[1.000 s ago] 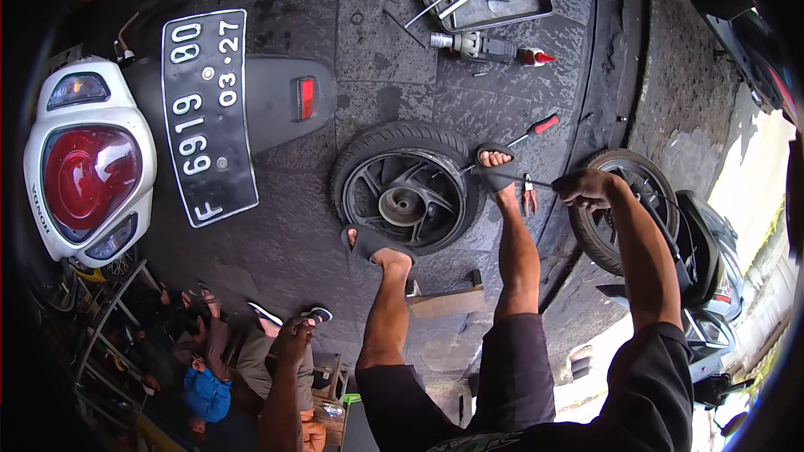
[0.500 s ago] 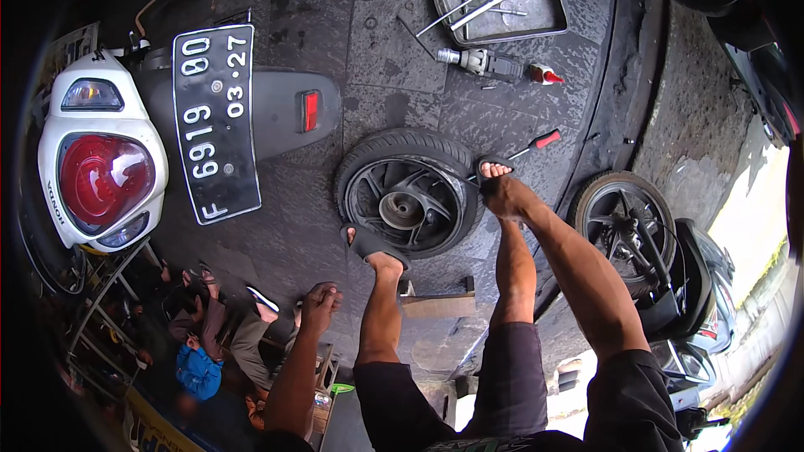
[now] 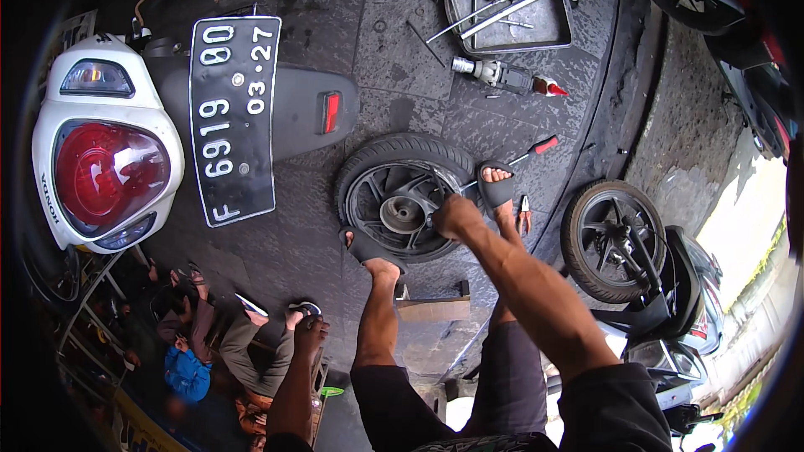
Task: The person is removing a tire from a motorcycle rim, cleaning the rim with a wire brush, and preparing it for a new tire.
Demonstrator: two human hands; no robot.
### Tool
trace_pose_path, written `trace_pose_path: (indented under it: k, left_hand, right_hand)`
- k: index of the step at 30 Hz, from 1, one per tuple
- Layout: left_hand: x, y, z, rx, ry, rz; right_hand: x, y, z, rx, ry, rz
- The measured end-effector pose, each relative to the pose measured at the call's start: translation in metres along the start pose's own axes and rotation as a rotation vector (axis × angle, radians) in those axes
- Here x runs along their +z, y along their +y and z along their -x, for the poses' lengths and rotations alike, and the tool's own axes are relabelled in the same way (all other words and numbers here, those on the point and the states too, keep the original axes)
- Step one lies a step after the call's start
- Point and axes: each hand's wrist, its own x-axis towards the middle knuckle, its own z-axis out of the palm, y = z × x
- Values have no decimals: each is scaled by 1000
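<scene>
A spoked motorcycle wheel with its black tyre (image 3: 406, 149) lies flat on the floor between my sandalled feet. Over the right side of its rim, near the spokes, is my right hand (image 3: 457, 218), closed in a fist; whatever it may grip is hidden. My left hand (image 3: 311, 333) hangs in the air below and left of the wheel, fingers curled, with nothing seen in it. A screwdriver-like tool with a red and black handle (image 3: 545, 145) lies beyond my right foot. Orange-handled pliers (image 3: 524, 218) rest just right of that foot.
A metal tray (image 3: 559, 23) of rods and small parts stands at the far side, a silver-and-black power tool (image 3: 494, 75) before it. A white scooter tail (image 3: 163, 109) juts in from the left. A parked motorcycle wheel (image 3: 578, 238) is at right. Seated people are lower left.
My right hand has moved left from beside my right foot to over the wheel rim, uncovering the pliers. My left hand has dropped lower. The whole view has shifted slightly.
</scene>
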Motion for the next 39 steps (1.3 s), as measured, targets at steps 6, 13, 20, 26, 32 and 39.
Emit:
trace_pose_path:
  k: [6, 13, 20, 26, 32, 39]
  left_hand:
    - [5, -18, 6, -27, -17, -29]
    - [82, 31, 19, 59, -46, -72]
    - [167, 80, 25, 157, -138, 7]
    - [271, 81, -20, 96, -226, 101]
    - [301, 45, -9, 41, -218, 158]
    - [326, 78, -11, 5, -298, 231]
  right_hand:
    - [58, -74, 42, 611, 416, -599]
    - [62, -66, 37, 659, 490, -586]
    - [0, -26, 27, 478, 251, -604]
    - [-89, 159, -14, -88, 88, -111]
    - [-40, 147, 43, 37, -7, -492]
    - [27, 76, 50, 76, 351, -410]
